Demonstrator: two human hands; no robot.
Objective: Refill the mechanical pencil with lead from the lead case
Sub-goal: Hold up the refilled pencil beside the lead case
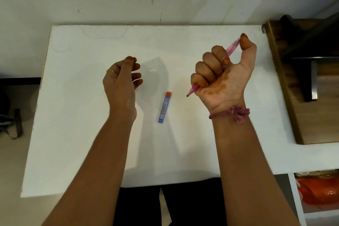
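Note:
My right hand [222,73] grips the pink mechanical pencil [232,47] in a fist above the right half of the table. The thumb rests on the pencil's top end, and its tip pokes out below the fist, pointing down-left. The blue lead case [165,107] with an orange cap lies flat on the white table [91,134] between my two hands, cap end away from me. My left hand [122,80] hovers left of the case with loosely curled fingers and holds nothing.
A dark wooden piece of furniture [300,82] stands against the table's right edge. An orange object [319,194] sits on a shelf at the lower right. The white wall rises behind the table. Dark straps lie on the floor at the left [14,124].

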